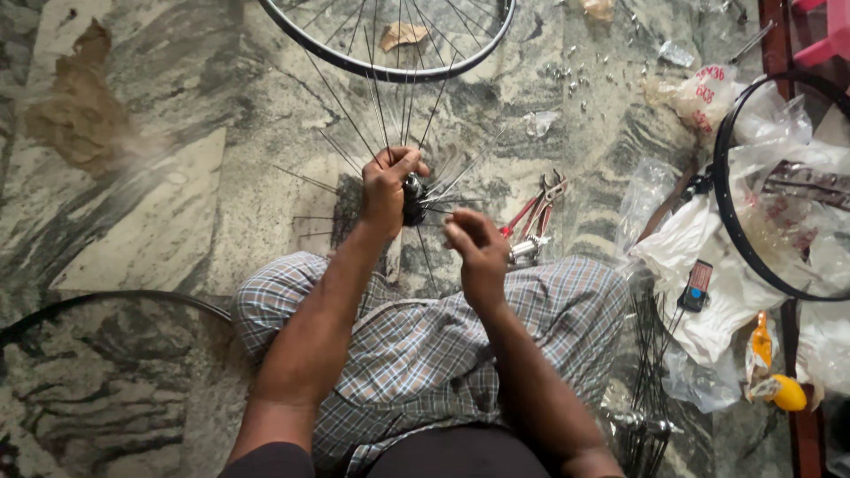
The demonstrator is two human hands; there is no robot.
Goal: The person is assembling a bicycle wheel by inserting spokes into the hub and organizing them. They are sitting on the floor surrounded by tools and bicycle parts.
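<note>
A bicycle wheel rim (354,55) lies on the marble floor ahead of me, with thin metal spokes (376,106) running from it down to a dark hub (413,200). My left hand (386,184) is closed around the top of the hub. Just right of the hub, my right hand (471,243) pinches what looks like a thin spoke, its fingers curled. Several loose spokes fan out from the hub to the left and right. My knees, in checked cloth, sit just below both hands.
Red-handled pliers (538,205) lie right of the hub. At the far right sit another black rim (728,221), clear plastic bags (699,239), a bundle of spokes (651,354) and a yellow-capped bottle (786,392). Small nipples (567,75) are scattered on the floor. A black tyre (106,299) curves at the left.
</note>
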